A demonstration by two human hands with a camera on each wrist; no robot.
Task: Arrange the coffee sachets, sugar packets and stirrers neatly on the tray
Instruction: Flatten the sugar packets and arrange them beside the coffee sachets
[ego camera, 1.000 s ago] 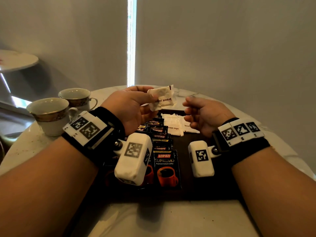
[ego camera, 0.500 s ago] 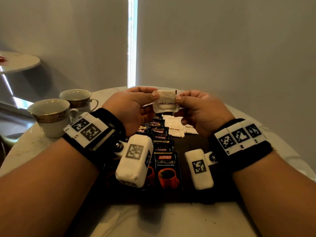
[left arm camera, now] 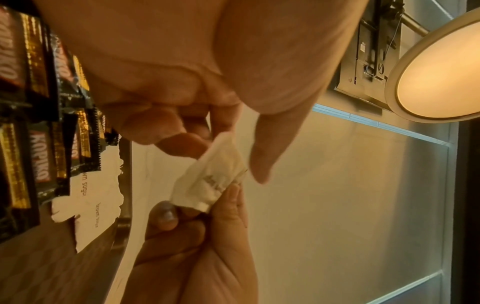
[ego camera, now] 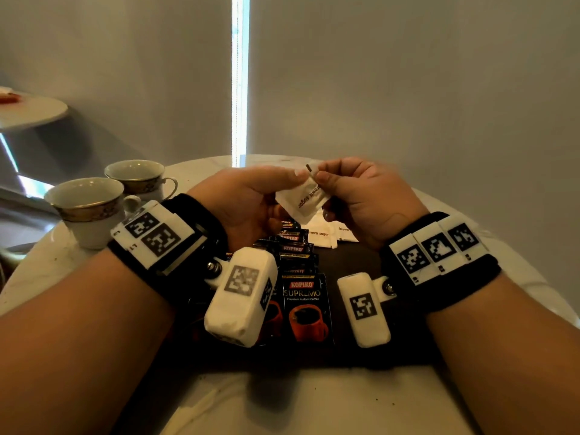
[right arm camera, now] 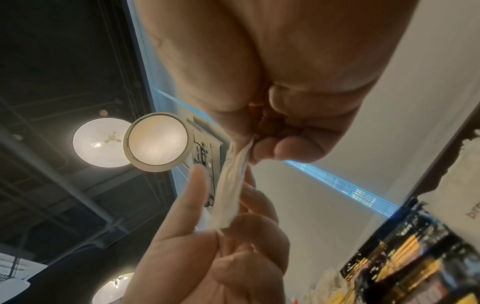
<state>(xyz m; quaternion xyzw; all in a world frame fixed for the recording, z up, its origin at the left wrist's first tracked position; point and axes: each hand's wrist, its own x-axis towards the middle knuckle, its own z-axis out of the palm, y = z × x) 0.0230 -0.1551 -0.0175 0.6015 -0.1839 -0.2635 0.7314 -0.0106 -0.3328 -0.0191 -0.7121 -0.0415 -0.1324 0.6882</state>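
A white brown-sugar packet (ego camera: 303,200) hangs tilted in the air between both hands, above the dark tray (ego camera: 361,353). My right hand (ego camera: 326,196) pinches its upper corner between thumb and fingers. My left hand (ego camera: 282,196) still has the other end between its fingers (left arm camera: 179,142), with the thumb lying straight beside the packet (left arm camera: 210,181). On the tray, black Kopiko coffee sachets (ego camera: 303,277) lie in an overlapping row running away from me. More white sugar packets (ego camera: 320,238) lie at the tray's far end.
Two gold-rimmed teacups (ego camera: 91,208) stand on the round marble table (ego camera: 314,403) left of the tray. A second small round table (ego camera: 31,111) is at the far left. Grey blinds (ego camera: 408,89) close the far side behind the table.
My right hand came up from the tray side and took hold of the packet that the left hand held alone. The packet turned from flat to tilted, and both hands rose slightly.
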